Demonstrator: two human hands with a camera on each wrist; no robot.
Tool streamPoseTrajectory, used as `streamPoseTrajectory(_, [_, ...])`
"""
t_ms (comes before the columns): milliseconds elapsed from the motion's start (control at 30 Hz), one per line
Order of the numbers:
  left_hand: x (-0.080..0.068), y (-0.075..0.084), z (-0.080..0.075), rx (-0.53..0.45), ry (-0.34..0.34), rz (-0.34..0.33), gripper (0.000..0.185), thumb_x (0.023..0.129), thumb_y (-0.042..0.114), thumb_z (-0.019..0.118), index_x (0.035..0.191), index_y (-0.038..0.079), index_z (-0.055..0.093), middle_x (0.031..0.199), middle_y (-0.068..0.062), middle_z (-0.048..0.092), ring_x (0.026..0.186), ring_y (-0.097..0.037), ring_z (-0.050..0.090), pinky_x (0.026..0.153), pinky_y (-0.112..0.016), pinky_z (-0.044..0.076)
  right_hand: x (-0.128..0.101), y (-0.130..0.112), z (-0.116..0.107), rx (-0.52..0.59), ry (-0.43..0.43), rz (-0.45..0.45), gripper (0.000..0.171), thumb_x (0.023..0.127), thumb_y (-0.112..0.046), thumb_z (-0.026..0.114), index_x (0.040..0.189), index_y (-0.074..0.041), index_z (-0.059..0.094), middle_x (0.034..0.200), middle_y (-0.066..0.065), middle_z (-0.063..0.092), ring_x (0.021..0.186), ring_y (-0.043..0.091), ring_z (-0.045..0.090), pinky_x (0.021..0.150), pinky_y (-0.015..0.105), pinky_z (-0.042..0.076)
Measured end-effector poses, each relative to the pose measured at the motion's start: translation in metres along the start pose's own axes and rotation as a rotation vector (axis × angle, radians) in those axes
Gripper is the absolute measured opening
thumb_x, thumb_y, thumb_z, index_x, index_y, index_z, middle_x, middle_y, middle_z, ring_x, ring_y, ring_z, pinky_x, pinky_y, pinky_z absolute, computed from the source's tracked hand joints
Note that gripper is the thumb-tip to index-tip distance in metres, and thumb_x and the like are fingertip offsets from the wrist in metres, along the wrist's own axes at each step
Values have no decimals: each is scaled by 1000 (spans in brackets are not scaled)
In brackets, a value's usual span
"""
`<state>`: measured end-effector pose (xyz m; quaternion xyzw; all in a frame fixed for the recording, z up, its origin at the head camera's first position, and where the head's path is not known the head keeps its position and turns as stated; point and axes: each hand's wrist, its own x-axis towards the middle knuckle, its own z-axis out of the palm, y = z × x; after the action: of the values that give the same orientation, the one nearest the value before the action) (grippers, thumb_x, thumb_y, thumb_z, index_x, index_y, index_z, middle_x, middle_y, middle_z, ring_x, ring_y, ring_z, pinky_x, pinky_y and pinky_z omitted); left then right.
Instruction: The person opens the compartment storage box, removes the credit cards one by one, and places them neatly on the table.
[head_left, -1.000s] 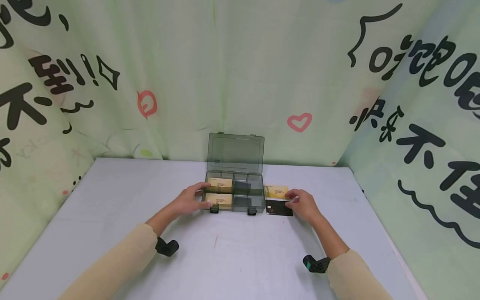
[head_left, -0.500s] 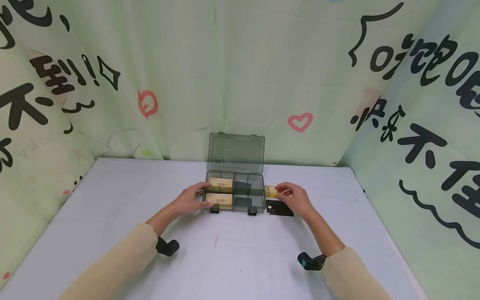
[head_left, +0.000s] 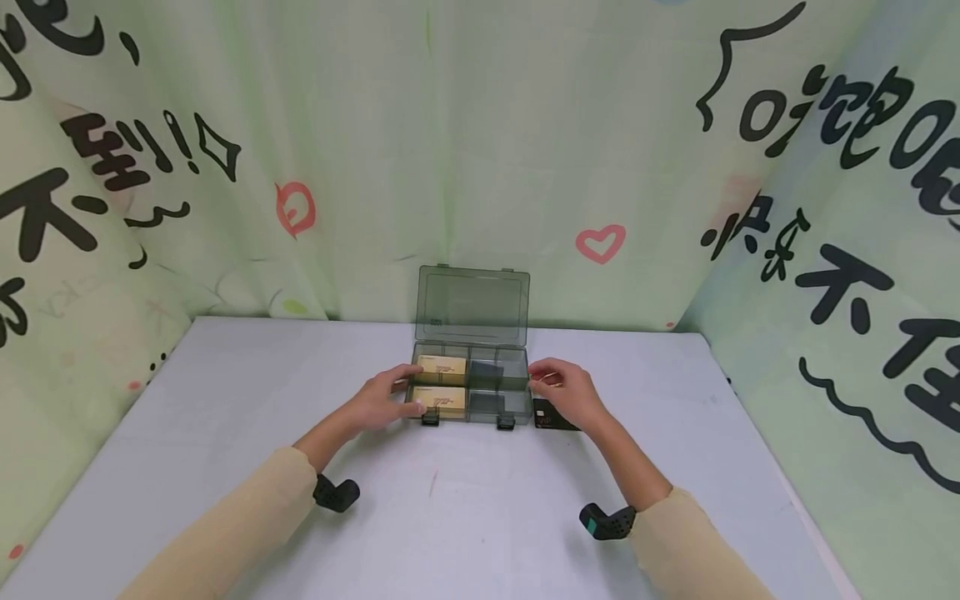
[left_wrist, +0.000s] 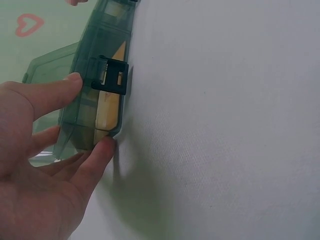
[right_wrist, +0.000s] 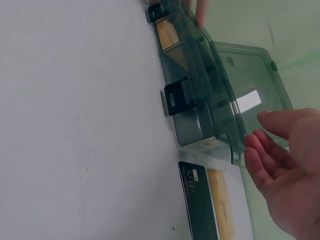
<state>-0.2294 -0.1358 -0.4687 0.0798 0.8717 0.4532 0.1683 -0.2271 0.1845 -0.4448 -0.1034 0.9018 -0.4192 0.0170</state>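
Observation:
A smoky-green clear box (head_left: 517, 392) stands at the table's middle with its lid (head_left: 471, 304) upright. Two gold cards (head_left: 441, 367) lie in its left compartments and dark cards (head_left: 486, 373) in the middle ones. My left hand (head_left: 412, 389) grips the box's left end, thumb at the front corner (left_wrist: 102, 150). My right hand (head_left: 551, 385) hovers at the box's right end with relaxed fingers (right_wrist: 255, 150), holding nothing. Under it on the table lie a black card (right_wrist: 197, 200) and a gold card (right_wrist: 220, 200). In the head view the gold one is mostly hidden; the black card (head_left: 551, 418) shows.
The grey-white table (head_left: 450, 508) has patterned green cloth walls (head_left: 360, 167) on three sides. Two black latches (right_wrist: 175, 100) stick out from the box's front wall. Black wrist cameras (head_left: 336, 493) hang under both sleeves.
My right hand has moved left from over the two loose cards to the box's right end. The left hand and the box have stayed put.

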Motion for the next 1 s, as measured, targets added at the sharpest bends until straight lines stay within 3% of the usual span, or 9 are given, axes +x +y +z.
streamPoseTrajectory(167, [0,-1,1,-7,1,-3,68,86,22,73,146,18,41,156,-13,34,141,-35,37,113,-54,34,0,-6,7,36,-41,-45,29,92,-12,65,118,0,64,106,14,68,97,27,66,84,38,57])
streamPoseTrajectory(1000, [1,-1,0,-6,4,9,69,86,23,74,146,18,41,156,-13,34,141,-36,38,112,-55,35,6,-28,40,57,-123,-9,32,91,-14,67,121,-4,62,99,6,67,90,16,64,82,32,56])
